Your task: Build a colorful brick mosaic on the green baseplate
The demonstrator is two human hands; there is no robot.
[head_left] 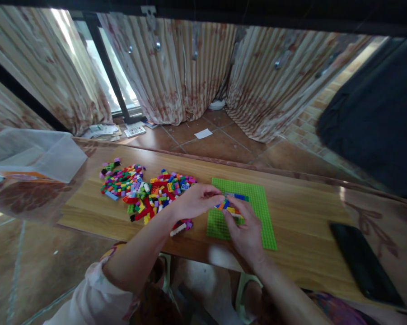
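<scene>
A person seated at a wooden table (301, 198) works over a green baseplate (259, 216), which lies flat with its long axis running from the far edge toward the sitter. A small multicoloured brick build (231, 201) sits on the plate's left half, its long axis lying crosswise, left to right. The left hand (196, 201) has its grip pinched together on the build's left end. The right hand (245, 232) lays its fingers on the near side; whether that grip is clamped cannot be told. A pile of loose bricks (142, 189) spreads just left. A black phone (364, 266) lies far right, a clear plastic tub (37, 155) far left.
</scene>
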